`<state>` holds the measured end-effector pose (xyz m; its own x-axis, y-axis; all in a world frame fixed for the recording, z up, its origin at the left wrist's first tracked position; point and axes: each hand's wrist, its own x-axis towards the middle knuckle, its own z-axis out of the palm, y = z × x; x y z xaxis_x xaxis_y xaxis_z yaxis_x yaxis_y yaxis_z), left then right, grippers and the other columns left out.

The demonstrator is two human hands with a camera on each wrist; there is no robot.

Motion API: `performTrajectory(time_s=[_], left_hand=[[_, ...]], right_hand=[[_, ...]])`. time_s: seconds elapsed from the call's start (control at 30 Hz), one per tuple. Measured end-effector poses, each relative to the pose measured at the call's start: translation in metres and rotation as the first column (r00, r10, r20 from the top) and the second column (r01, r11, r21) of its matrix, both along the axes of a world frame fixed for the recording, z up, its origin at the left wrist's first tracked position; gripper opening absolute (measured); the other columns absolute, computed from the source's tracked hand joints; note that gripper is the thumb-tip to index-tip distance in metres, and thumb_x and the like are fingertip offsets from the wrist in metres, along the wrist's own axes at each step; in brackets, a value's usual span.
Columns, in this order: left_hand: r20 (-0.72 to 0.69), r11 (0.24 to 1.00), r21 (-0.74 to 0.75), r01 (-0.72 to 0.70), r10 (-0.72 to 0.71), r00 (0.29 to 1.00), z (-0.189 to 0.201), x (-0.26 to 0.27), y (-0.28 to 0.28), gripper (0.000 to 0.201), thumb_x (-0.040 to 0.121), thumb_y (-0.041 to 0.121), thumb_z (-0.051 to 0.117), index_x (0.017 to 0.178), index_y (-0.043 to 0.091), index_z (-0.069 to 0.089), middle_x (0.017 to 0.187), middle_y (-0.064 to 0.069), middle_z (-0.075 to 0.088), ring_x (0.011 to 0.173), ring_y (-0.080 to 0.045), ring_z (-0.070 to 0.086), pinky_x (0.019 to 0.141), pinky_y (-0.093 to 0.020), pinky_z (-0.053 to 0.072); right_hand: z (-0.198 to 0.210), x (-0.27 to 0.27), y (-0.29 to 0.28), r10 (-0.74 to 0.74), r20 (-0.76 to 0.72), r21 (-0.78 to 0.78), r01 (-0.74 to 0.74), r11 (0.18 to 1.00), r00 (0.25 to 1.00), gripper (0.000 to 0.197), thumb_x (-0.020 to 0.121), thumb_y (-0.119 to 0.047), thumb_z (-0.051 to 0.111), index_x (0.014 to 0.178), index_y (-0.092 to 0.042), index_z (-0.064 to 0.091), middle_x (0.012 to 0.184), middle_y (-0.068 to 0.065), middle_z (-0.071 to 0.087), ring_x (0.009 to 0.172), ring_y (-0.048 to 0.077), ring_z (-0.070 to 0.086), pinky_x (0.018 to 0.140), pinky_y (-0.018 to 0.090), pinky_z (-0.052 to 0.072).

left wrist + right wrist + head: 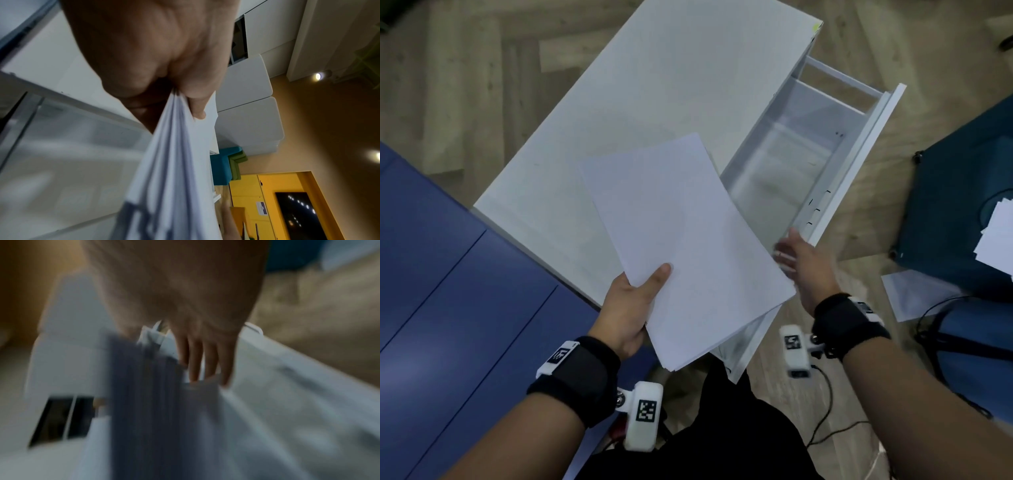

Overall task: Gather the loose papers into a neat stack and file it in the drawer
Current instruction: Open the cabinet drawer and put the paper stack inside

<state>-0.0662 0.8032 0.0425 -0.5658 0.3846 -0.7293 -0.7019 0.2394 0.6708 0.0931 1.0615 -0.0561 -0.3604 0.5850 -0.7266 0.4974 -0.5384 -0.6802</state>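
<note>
Head view: left hand (631, 301) pinches paper stack (688, 246) beside open drawer (866, 164).

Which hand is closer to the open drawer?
Right. The right hand reaches beside the drawer, at its front panel. The left hand is farther back, holding the stack of papers by a corner.

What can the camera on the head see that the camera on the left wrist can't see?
Only the head view shows the right hand, open beside the pulled-out drawer, and more papers on a teal thing at the right. Only the left wrist view shows the stack's layered edge, yellow panels and ceiling lights. Both show the left hand pinching the paper stack.
</note>
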Motion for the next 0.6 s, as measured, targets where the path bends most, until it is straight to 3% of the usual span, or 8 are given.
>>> performTrajectory(time_s=[0.03,0.1,0.17,0.23,0.3,0.43,0.53,0.6], left_hand=[[-0.002,1.0,0.006,-0.002,0.002,1.0,-0.002,0.0,0.001,0.037,0.101,0.026,0.071,0.136,0.014,0.069,0.129,-0.004,0.078,0.12,-0.025,0.074,0.106,-0.048,0.056],[0.014,1.0,0.015,-0.008,0.008,1.0,-0.005,0.001,0.005,0.037,0.101,0.026,0.071,0.136,0.013,0.068,0.13,-0.005,0.077,0.121,-0.026,0.074,0.109,-0.049,0.055],[0.042,1.0,0.01,-0.001,0.001,0.999,-0.01,0.001,0.009,0.037,0.101,0.026,0.072,0.135,0.011,0.069,0.129,-0.006,0.078,0.12,-0.026,0.074,0.11,-0.051,0.054],[0.085,0.999,0.014,0.033,-0.034,0.996,-0.016,0.004,0.011,0.037,0.101,0.026,0.072,0.134,0.011,0.07,0.129,-0.008,0.078,0.12,-0.028,0.074,0.111,-0.053,0.053],[0.129,0.998,0.026,0.05,-0.053,0.99,-0.021,0.006,0.013,0.038,0.101,0.027,0.072,0.135,0.011,0.069,0.13,-0.008,0.077,0.121,-0.028,0.073,0.112,-0.052,0.053],[0.233,0.997,0.034,0.073,-0.079,0.969,-0.029,0.011,0.021,0.037,0.104,0.03,0.068,0.137,0.015,0.067,0.128,-0.006,0.078,0.12,-0.027,0.074,0.107,-0.051,0.057],[0.344,0.971,0.056,0.232,-0.237,0.909,-0.037,0.023,0.025,0.033,0.107,0.024,0.064,0.139,0.016,0.062,0.127,-0.009,0.078,0.116,-0.033,0.075,0.098,-0.053,0.062],[0.412,0.93,0.09,0.358,-0.362,0.836,-0.038,0.036,0.027,0.034,0.106,0.016,0.065,0.138,0.011,0.055,0.121,-0.014,0.078,0.104,-0.038,0.078,0.089,-0.052,0.065]], right_hand=[[0.016,-0.002,-0.001,0.032,-0.101,-0.247,-0.057,0.967,0.994,0.089,0.082,-0.079,0.064,0.135,-0.008,0.067,0.133,0.012,0.071,0.121,0.027,0.066,0.106,0.041,0.049],[0.041,-0.002,-0.001,0.105,-0.244,-0.454,-0.21,0.866,0.964,0.087,0.082,-0.073,0.066,0.137,-0.006,0.066,0.131,0.016,0.068,0.117,0.03,0.065,0.102,0.038,0.048],[0.053,-0.007,0.006,0.188,-0.272,-0.393,-0.288,0.873,0.944,0.06,0.089,-0.046,0.07,0.133,-0.005,0.068,0.134,0.02,0.069,0.106,0.031,0.072,0.091,0.035,0.058],[0.058,-0.016,0.016,0.305,-0.24,-0.286,-0.367,0.885,0.922,0.04,0.091,-0.022,0.071,0.128,-0.007,0.07,0.133,0.024,0.069,0.101,0.031,0.075,0.087,0.039,0.062],[0.058,-0.025,0.028,0.357,-0.278,-0.282,-0.431,0.857,0.892,0.041,0.093,-0.005,0.065,0.135,-0.007,0.064,0.133,0.022,0.07,0.103,0.033,0.074,0.091,0.043,0.063],[0.055,-0.031,0.047,0.455,-0.268,-0.266,-0.519,0.812,0.849,0.047,0.097,0.007,0.058,0.141,-0.01,0.056,0.134,0.016,0.07,0.11,0.034,0.072,0.089,0.043,0.064],[0.05,-0.017,0.068,0.492,-0.151,-0.22,-0.514,0.829,0.857,0.045,0.097,0.008,0.059,0.136,-0.014,0.059,0.131,0.015,0.073,0.103,0.034,0.075,0.085,0.045,0.065],[0.049,-0.002,0.088,0.486,-0.07,-0.205,-0.489,0.848,0.871,0.046,0.095,0.007,0.061,0.135,-0.015,0.059,0.131,0.017,0.072,0.102,0.035,0.075,0.085,0.046,0.065]])
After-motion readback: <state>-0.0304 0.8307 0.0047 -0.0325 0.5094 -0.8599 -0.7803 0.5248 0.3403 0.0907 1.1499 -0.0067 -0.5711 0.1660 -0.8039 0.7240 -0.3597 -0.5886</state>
